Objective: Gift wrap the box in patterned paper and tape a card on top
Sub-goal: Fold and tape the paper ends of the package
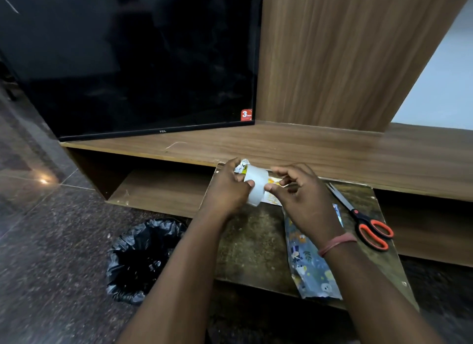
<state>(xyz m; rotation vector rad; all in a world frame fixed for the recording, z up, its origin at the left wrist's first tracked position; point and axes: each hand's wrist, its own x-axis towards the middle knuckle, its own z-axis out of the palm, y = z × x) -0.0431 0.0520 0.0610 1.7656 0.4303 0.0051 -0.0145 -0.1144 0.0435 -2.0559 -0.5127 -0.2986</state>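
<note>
Reading the visible markings first: the television [133,59] carries "TCL" on its lower bezel and a red sticker [246,115] with a large "3" in the bottom right corner; the smaller print on it is illegible. The left hand [227,187] grips a roll of tape [256,186], fingers curled round it, with a crumpled scrap of silvery paper [242,165] held against the roll's far side. The right hand [302,197] pinches at the roll's edge with thumb and forefinger together; whether a tape end is caught cannot be determined. A yellow and white card [272,197] lies partly hidden behind both hands. The wrapped box [311,269] lies on the worn board [245,246], under the right wrist, in blue-grey paper printed with small cartoon animals and leaves. Orange-handled scissors [363,220] rest closed near the board's right edge. A black bin bag [139,259] sits on the floor to the left.
</note>
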